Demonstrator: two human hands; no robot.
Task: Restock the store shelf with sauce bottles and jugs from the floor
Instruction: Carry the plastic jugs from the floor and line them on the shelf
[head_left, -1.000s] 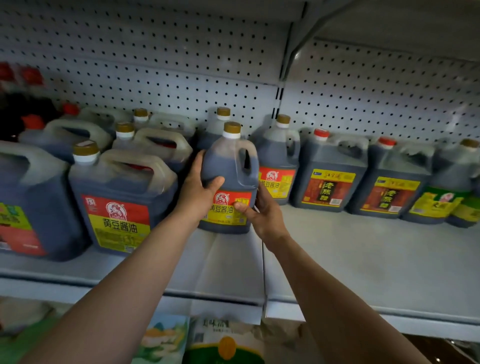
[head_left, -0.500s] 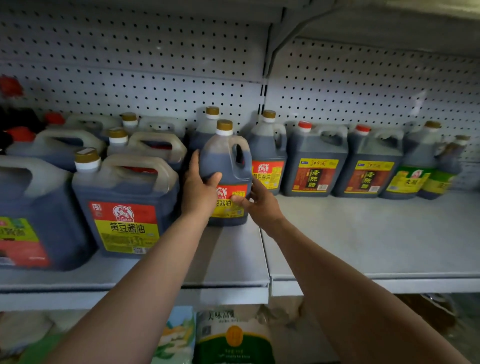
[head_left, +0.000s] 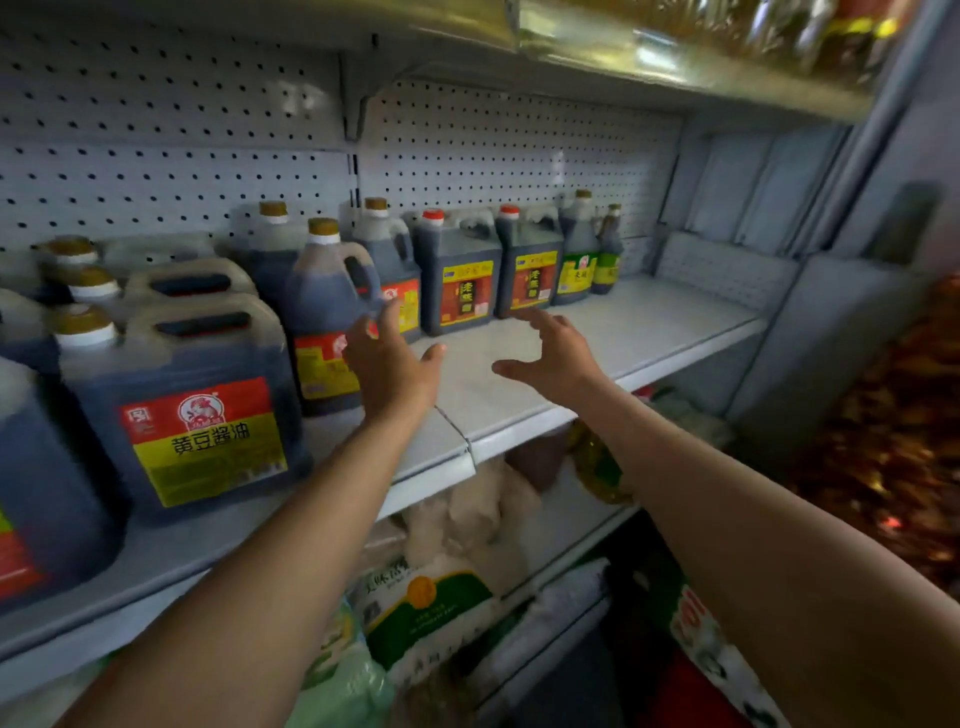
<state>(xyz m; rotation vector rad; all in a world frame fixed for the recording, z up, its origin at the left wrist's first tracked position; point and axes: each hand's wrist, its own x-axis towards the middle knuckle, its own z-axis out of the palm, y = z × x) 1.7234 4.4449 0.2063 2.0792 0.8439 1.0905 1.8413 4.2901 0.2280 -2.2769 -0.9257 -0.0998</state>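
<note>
Both hands, left hand (head_left: 387, 358) and right hand (head_left: 553, 353), hover open-fingered, gripping nothing; clumsy reach could topple the dark handled plastic sauce jug (head_left: 324, 312) near the grey metal shelf (head_left: 649, 332) front edge.

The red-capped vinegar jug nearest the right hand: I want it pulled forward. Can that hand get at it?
Probably yes. The right hand is open, holds nothing, and bare shelf lies between it and the red-capped vinegar jug.

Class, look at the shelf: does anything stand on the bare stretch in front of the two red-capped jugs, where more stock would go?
Nothing visible does. The grey metal shelf is bare before the red-capped dark jugs; only the open left hand and right hand hover above it.
</note>
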